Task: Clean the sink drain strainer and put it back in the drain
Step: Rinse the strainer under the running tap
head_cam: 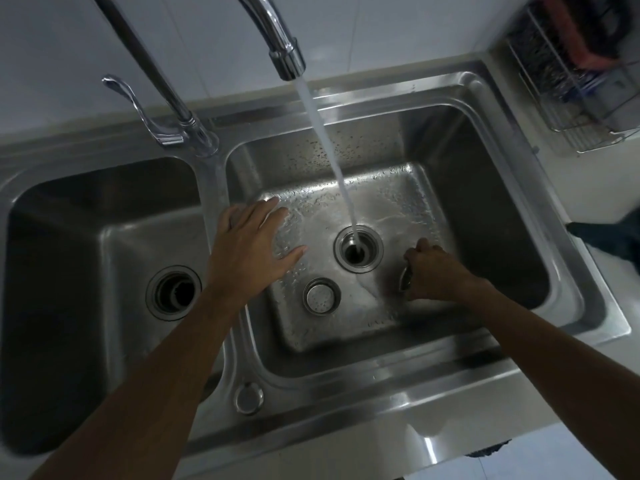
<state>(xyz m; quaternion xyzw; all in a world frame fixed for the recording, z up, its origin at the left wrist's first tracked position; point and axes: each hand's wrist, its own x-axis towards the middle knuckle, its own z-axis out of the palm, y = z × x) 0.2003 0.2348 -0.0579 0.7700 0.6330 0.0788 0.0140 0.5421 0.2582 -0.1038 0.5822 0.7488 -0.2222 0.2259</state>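
Strainer location: We find the round perforated stainless-steel drain strainer (pixel 321 295) lying on the wet floor of the right stainless-steel sink basin (pixel 485 202). It is near the open round drain (pixel 358 249) but apart from it, on the side toward us. Its holed face points up, so we judge it to be inverted.
Left hand: The left hand (pixel 252 244) has straight, spread fingers and holds nothing. It is over the left part of the basin; we cannot tell whether it touches the floor.
Right hand: The right hand (pixel 433 271) is just right of the drain, fingers curled round a small shiny metal item (pixel 405 279). We cannot tell what that item is.
Water: A white water stream (pixel 332 161) falls from the curved chrome tap spout (pixel 284 53) straight into the open drain, missing the strainer.
Handling: We judge the strainer to be light, rigid thin metal. It is not fragile, but it will be slippery while wet.
Hold point: We advise gripping the outer rim, thumb opposite fingers. Any centre knob is hidden underneath.
Caution: A pinch on the smooth wall may slip. We expect the strainer must be turned over before it will seat.
Surroundings: The left basin has its own dark drain opening (pixel 173 292). A wire rack (pixel 581 98) stands on the counter at right.
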